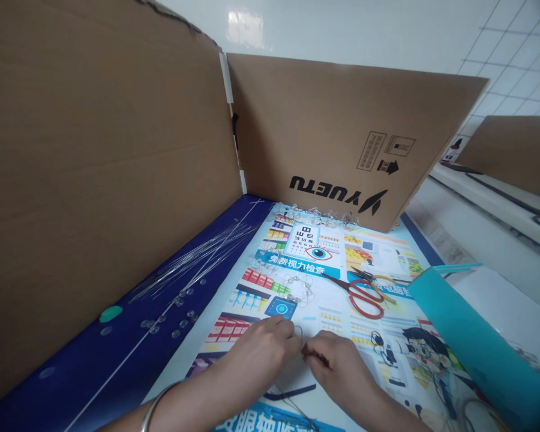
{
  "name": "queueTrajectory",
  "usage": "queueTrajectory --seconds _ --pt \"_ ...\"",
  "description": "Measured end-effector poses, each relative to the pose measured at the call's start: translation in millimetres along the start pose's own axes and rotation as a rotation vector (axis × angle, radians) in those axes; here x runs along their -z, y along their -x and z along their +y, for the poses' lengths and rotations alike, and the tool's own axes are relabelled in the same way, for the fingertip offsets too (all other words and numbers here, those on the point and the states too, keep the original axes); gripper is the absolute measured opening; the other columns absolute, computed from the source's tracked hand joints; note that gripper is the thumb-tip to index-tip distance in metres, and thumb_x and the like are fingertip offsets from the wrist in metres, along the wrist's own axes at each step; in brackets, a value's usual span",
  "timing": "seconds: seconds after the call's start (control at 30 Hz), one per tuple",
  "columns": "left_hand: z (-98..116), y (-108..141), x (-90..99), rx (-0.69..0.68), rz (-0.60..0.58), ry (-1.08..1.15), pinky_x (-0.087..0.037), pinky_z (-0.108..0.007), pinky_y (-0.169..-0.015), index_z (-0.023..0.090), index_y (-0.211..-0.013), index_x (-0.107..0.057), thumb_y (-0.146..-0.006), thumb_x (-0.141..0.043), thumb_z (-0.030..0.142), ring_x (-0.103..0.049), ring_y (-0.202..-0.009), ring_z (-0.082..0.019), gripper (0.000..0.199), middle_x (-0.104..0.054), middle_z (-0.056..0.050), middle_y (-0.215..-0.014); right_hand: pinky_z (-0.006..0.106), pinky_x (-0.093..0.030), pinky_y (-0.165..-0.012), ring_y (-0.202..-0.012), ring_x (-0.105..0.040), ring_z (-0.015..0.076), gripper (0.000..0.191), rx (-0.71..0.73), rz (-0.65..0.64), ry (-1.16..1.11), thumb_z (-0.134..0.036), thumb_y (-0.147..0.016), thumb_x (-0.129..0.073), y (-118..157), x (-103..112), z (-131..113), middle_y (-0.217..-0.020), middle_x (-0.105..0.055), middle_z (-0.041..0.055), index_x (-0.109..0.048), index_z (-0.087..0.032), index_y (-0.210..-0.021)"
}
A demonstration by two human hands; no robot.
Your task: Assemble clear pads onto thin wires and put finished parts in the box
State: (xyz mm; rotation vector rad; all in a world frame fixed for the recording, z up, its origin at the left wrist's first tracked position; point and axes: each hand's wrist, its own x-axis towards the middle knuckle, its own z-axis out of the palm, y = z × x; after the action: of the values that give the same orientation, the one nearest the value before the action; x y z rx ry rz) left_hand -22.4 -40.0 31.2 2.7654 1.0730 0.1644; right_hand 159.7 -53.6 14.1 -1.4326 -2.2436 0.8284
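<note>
My left hand (261, 354) and my right hand (337, 366) meet low in the view, their fingertips close together. Both pinch a thin dark wire (299, 337), which forms a small loop between them. A bangle (150, 409) circles my left wrist. Beyond the hands lies a tangle of wire and clear beads (297, 289). Red-handled scissors (365, 298) rest to the right of it on a printed poster (333, 321). Loose clear beads (175, 318) and a bundle of fine wires (198, 258) lie on the dark blue mat to the left.
Tall cardboard panels (99, 150) stand along the left and back of the poster, with more clear beads along the back panel's base. A teal folder (472, 342) lies at the right. White tiled wall and a white ledge show behind.
</note>
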Motion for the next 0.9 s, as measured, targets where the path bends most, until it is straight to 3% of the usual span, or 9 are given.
queueTrajectory --seconds 0.3,0.57,0.67,0.77,0.9 --pt "-4.8 -2.4 -18.7 0.184 0.178 0.179 -0.040 -0.026 -0.061 0.017 -0.075 -0.061 -0.084 -0.044 0.011 -0.052 -0.069 -0.016 0.020 -0.056 -0.003 -0.073 0.020 -0.036 -0.054 -0.058 -0.050 0.0113 0.014 -0.165 0.123 -0.276 -0.011 -0.069 -0.048 -4.7 -6.5 3.0 -0.060 -0.054 -0.0033 -0.059 -0.018 -0.065" --pt "-4.6 -8.8 -20.6 0.377 0.309 0.703 -0.040 -0.024 -0.065 0.017 -0.068 -0.062 -0.074 -0.052 0.009 -0.054 -0.070 -0.013 0.014 -0.058 0.001 -0.070 0.023 -0.043 -0.055 -0.055 -0.052 0.0112 0.011 -0.302 0.169 -0.748 -0.028 -0.073 -0.058 -6.1 -13.3 5.8 -0.060 -0.054 -0.0033 -0.057 -0.017 -0.070" --pt "-6.6 -12.5 -23.3 0.477 0.219 1.030 -0.040 -0.023 -0.056 0.016 -0.069 -0.061 -0.074 -0.055 0.019 -0.051 -0.057 -0.011 0.009 -0.055 0.002 -0.063 0.024 -0.045 -0.055 -0.052 -0.052 0.0107 0.018 -0.329 0.172 -0.846 -0.034 -0.071 -0.062 -7.4 -11.9 3.8 -0.058 -0.053 -0.0040 -0.056 -0.017 -0.069" --pt "-12.3 -14.2 -22.1 0.479 0.061 1.351 -0.038 -0.022 -0.049 0.014 -0.077 -0.061 -0.076 -0.054 0.032 -0.046 -0.047 -0.009 0.019 -0.053 0.004 -0.056 0.024 -0.045 -0.054 -0.051 -0.052 0.0104 0.021 -0.338 0.174 -0.874 -0.036 -0.070 -0.063 -8.0 -8.9 1.7 -0.055 -0.053 -0.0041 -0.056 -0.016 -0.068" --pt "-20.7 -12.1 -14.3 0.410 0.036 1.367 -0.035 -0.020 -0.050 0.012 -0.077 -0.063 -0.074 -0.059 0.034 -0.046 -0.051 -0.008 0.023 -0.055 0.002 -0.058 0.024 -0.044 -0.053 -0.050 -0.052 0.0104 0.016 -0.360 0.178 -0.867 -0.030 -0.071 -0.060 -7.6 -7.2 1.3 -0.051 -0.053 -0.0043 -0.054 -0.016 -0.069"
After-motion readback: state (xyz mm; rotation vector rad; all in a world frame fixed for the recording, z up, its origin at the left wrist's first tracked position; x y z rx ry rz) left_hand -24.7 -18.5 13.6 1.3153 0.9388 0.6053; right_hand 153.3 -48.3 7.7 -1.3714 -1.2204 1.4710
